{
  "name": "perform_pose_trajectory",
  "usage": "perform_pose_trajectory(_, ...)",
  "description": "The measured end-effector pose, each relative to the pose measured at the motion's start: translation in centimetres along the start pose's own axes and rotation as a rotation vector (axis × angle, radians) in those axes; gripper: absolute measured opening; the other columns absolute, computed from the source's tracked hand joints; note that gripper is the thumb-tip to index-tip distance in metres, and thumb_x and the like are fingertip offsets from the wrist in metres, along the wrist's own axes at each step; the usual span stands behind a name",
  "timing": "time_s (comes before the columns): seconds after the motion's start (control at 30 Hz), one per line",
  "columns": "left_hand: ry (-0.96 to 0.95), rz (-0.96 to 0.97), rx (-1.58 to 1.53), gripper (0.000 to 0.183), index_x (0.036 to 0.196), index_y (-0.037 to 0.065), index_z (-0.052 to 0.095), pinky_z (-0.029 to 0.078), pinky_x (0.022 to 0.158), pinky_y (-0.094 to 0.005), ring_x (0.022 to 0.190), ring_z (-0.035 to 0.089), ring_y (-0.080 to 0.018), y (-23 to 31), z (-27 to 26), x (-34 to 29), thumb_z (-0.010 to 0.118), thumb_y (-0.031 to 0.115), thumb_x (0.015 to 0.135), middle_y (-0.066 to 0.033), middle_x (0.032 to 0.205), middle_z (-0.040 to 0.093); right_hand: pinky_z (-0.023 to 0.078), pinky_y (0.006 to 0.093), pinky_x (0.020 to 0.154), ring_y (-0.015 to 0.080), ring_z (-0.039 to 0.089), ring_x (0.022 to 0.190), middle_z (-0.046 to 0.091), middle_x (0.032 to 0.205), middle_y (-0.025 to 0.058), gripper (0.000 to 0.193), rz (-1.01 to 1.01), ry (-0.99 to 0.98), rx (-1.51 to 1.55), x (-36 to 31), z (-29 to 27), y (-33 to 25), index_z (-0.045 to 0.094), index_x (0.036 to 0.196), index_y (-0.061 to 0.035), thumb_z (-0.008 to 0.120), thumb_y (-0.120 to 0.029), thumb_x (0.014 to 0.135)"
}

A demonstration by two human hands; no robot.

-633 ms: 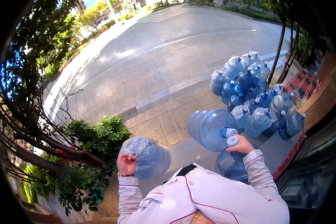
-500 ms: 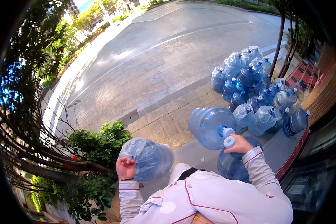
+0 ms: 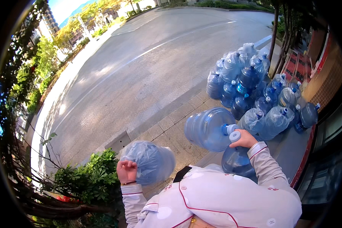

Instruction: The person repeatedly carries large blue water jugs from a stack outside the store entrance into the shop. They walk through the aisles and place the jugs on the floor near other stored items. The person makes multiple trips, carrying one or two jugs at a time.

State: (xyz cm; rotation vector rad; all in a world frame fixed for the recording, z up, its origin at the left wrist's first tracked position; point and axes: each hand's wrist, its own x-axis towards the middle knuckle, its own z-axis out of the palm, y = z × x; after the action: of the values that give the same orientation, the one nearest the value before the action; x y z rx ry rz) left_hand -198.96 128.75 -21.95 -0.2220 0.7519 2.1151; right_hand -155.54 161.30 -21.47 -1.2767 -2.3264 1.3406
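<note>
The left hand (image 3: 127, 171) is closed in a fist on the plastic wrap of a big blue water bottle (image 3: 150, 161), which hangs low at the person's left side, just beside a green bush (image 3: 89, 182). The right hand (image 3: 245, 140) has its fingers curled around the necks of two more bottles: one large blue bottle (image 3: 208, 128) lies on its side in the air, with its blue cap toward the hand, and a second bottle (image 3: 237, 161) with a white cap hangs below the hand, near the white sleeve (image 3: 264, 163). Both hands are lifted in front of the person's white jacket. Farther away, to the right, a pile of empty blue bottles (image 3: 250, 85), some in plastic bags, stands on the paved sidewalk (image 3: 167, 129). Beyond it runs a wide grey road (image 3: 140, 68).
</note>
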Motion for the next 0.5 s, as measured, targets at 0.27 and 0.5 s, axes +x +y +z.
perform_pose_trajectory(0.27, 0.124, 0.065, 0.06, 0.017, 0.062, 0.01, 0.044, 0.043, 0.06, -0.0324, 0.056, 0.044, -0.0129, 4.7, -2.4, 12.8, 0.054, 0.011, 0.076, 0.002, 0.059, 0.042, 0.048, 0.0335, 0.077, 0.0254, 0.063, 0.085, 0.065, 0.089, 0.0133, 0.055, 0.006, -0.029, -0.027, 12.5, 3.2, -1.9, 0.062, 0.095, -0.0014, 0.084, -0.03, 0.053)
perform_pose_trajectory(0.5, 0.137, 0.079, 0.06, 0.016, 0.064, 0.012, 0.045, 0.043, 0.057, -0.0315, 0.054, 0.044, -0.012, 6.4, -6.1, 28.2, 0.054, 0.01, 0.077, 0.0028, 0.057, 0.042, 0.048, 0.0329, 0.077, 0.0257, 0.063, 0.084, 0.065, 0.089, 0.0136, 0.052, 0.012, 0.007, -0.018, 27.6, 8.1, 3.1, 0.063, 0.092, -0.0015, 0.084, -0.029, 0.053)
